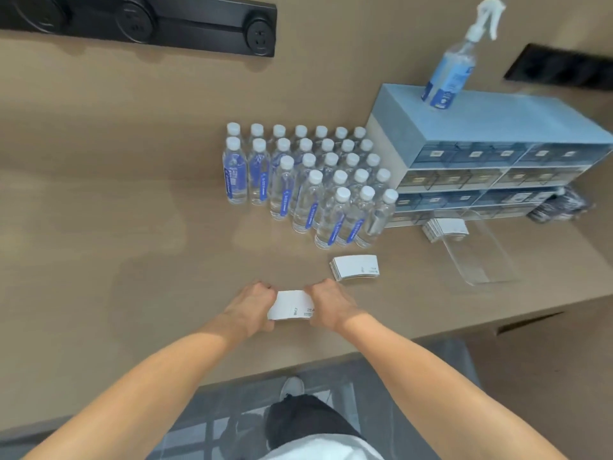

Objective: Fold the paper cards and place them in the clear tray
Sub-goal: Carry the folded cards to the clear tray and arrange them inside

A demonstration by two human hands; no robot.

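Note:
A white paper card (291,305) lies on the brown table near the front edge, gripped at its two ends. My left hand (252,305) holds its left end and my right hand (329,304) holds its right end, fingers curled over the card's edges. A stack of white cards (354,267) rests just beyond my right hand. The clear tray (477,254) lies to the right, with several white cards (446,228) standing at its far end.
Several rows of water bottles (308,180) stand behind the cards. A blue drawer cabinet (491,154) with a spray bottle (454,64) on top stands at the right. A black bag (560,205) lies beside it. The table's front edge (298,368) runs under my forearms.

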